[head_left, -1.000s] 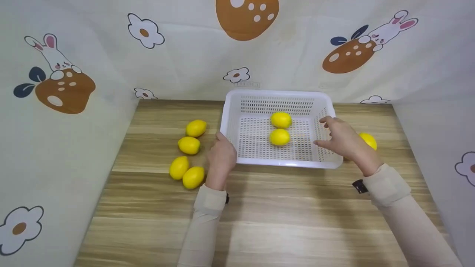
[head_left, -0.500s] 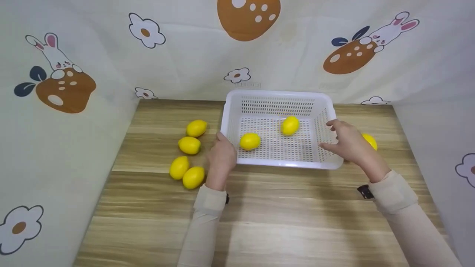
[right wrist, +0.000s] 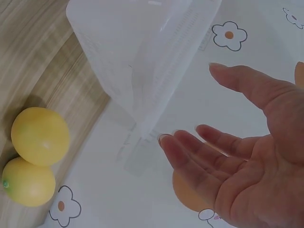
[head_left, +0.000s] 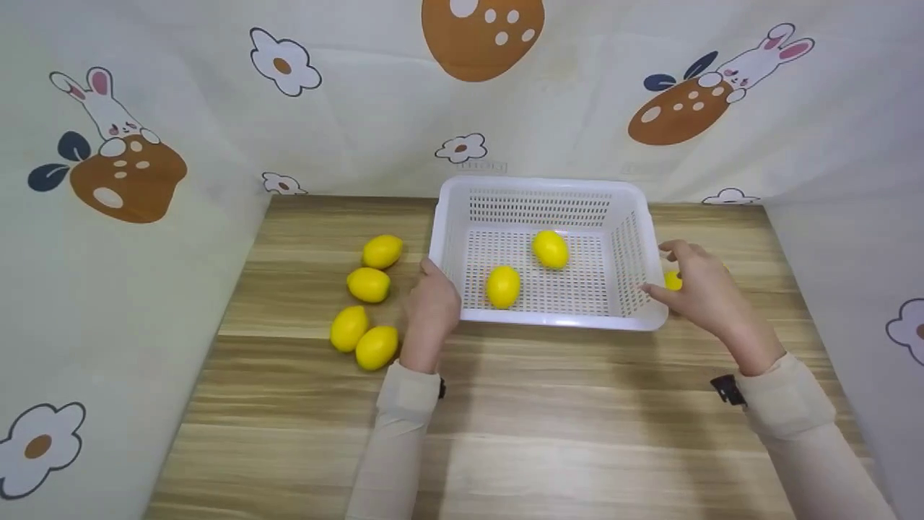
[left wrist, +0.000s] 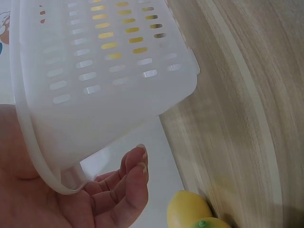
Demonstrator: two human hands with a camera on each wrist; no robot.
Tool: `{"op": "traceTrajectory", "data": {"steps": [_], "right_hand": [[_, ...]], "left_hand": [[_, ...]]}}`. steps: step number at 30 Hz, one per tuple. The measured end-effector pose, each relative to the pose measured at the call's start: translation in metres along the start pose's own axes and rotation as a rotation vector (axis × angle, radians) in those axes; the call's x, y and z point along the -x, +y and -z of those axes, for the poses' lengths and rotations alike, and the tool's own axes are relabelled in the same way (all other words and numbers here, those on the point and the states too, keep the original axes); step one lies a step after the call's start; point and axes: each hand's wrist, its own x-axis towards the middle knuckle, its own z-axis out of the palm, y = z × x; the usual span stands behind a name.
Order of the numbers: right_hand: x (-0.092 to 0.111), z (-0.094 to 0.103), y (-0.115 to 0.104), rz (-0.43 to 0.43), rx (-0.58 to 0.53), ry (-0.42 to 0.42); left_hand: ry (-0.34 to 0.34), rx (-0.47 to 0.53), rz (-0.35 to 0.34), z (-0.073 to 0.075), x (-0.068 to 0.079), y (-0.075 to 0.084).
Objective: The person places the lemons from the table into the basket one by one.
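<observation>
Right hand [right wrist: 256, 166] is closer tbh, fingers spread and empty, lemon [right wrist: 40, 136] at nine o'clock in its wrist view, left hand [head_left: 433, 300] gripping the basket [head_left: 556, 320].

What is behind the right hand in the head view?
Part of one lemon shows between thumb and fingers of the right hand, which covers most of it. The right wrist view shows two lemons on the table.

Glossy plastic basket [head_left: 548, 319]; smooth lemons [head_left: 503, 287]; wood-grained tabletop [head_left: 548, 433].
</observation>
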Motion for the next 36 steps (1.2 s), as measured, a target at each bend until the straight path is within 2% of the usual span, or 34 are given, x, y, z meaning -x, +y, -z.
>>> {"op": "traceTrajectory", "data": {"steps": [9,22,26,36], "right_hand": [[0.011,0.002,0.012,-0.042,-0.006,0.046],[0.018,-0.005,0.037,-0.082,-0.015,0.085],[0.020,-0.008,0.041,-0.073,-0.023,0.098],[0.018,-0.015,0.054,-0.114,-0.023,0.106]], "left_hand": [[0.058,-0.017,-0.038,-0.001,0.002,-0.001],[-0.003,0.015,0.008,0.000,-0.001,-0.001],[-0.002,0.013,0.013,-0.001,-0.001,-0.001],[0.025,0.020,0.000,-0.002,0.000,-0.001]]}}
